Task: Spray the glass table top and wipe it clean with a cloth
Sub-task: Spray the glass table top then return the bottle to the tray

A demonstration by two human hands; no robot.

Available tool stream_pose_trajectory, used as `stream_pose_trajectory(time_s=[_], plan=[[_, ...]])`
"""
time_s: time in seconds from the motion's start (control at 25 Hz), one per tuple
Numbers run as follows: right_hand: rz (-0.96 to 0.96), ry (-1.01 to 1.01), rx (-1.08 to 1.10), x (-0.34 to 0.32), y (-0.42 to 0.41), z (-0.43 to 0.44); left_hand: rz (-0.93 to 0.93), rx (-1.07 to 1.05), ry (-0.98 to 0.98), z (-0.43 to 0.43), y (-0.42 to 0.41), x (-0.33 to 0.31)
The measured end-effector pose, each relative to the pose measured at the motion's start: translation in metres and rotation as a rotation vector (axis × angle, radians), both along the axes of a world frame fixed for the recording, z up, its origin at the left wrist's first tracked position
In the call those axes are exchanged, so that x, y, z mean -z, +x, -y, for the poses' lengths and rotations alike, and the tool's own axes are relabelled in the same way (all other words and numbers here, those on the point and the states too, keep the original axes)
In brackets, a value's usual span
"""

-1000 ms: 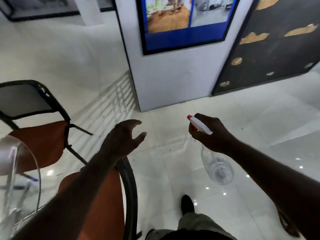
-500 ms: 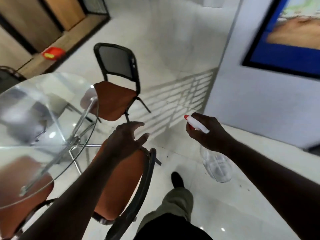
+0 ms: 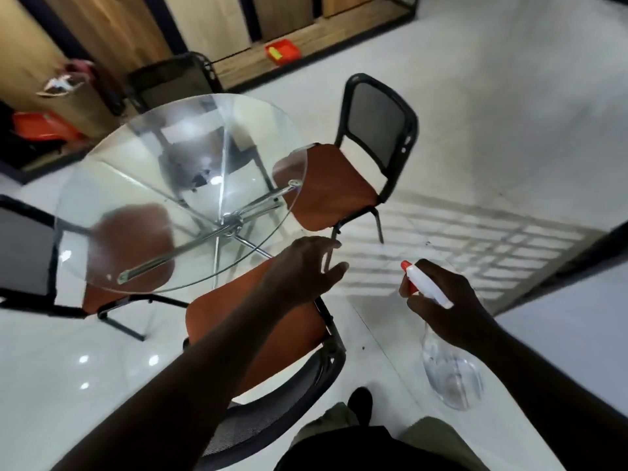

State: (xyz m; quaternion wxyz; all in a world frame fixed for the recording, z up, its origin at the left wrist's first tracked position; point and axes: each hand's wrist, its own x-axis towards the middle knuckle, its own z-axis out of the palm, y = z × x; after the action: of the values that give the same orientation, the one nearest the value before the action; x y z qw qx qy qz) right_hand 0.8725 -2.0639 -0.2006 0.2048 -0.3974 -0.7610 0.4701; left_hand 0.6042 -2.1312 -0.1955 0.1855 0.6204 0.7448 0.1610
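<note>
Round and clear, the tabletop [image 3: 112, 171] stands on chrome legs over a pale tiled floor [image 3: 509, 113], with orange-seated chairs drawn up around it. Nothing I can make out lies on the glass. Any smears or droplets are lost among the reflections. No cloth shows anywhere in view.

The bottle [image 3: 452, 372] is held in the air, well to the right of the glass and nearer the person. The right hand [image 3: 455, 311] grasps it at the neck, fingers wrapped below the white spray head. It hangs roughly upright, clear belly down, and the red nozzle tip points up and left, toward the table. The left hand [image 3: 302, 270] hovers just off the near rim, fingers loose and spread, holding nothing. It is the hand nearer the glass.

So the tabletop lies ahead and to the left of both hands, and a near chair [image 3: 217, 317] stands between the person and the rim. Spraying looks not yet begun, and the bottle would likely need carrying leftward over the glass first.

No brand, label or writing can be read on the bottle or elsewhere.
</note>
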Motion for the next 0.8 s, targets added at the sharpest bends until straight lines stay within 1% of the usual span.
stream_pose_trajectory(time_s=[0.16, 0.28, 0.4, 0.52, 0.56, 0.72, 0.8], plan=[[-0.009, 0.018, -0.23, 0.013, -0.032, -0.062, -0.028, -0.226, -0.029, -0.005, -0.01, 0.004], [-0.039, 0.019, -0.413, 0.012, -0.058, -0.104, -0.073, -0.43, 0.004, -0.009, -0.008, -0.006], [-0.105, 0.05, -0.504, 0.011, -0.079, -0.142, -0.086, -0.574, -0.006, -0.016, 0.004, -0.008], [-0.125, 0.074, -0.59, 0.019, -0.101, -0.177, 0.028, -0.763, -0.003, -0.022, 0.011, 0.01], [-0.127, 0.084, -0.617, 0.024, -0.11, -0.184, 0.038, -0.804, 0.001, -0.022, 0.011, 0.016], [-0.127, 0.097, -0.695, 0.049, -0.154, -0.203, -0.025, -0.873, -0.011, -0.027, -0.003, 0.037], [-0.113, 0.088, -0.706, 0.066, -0.182, -0.212, -0.005, -0.936, -0.002, -0.033, -0.019, 0.052]])
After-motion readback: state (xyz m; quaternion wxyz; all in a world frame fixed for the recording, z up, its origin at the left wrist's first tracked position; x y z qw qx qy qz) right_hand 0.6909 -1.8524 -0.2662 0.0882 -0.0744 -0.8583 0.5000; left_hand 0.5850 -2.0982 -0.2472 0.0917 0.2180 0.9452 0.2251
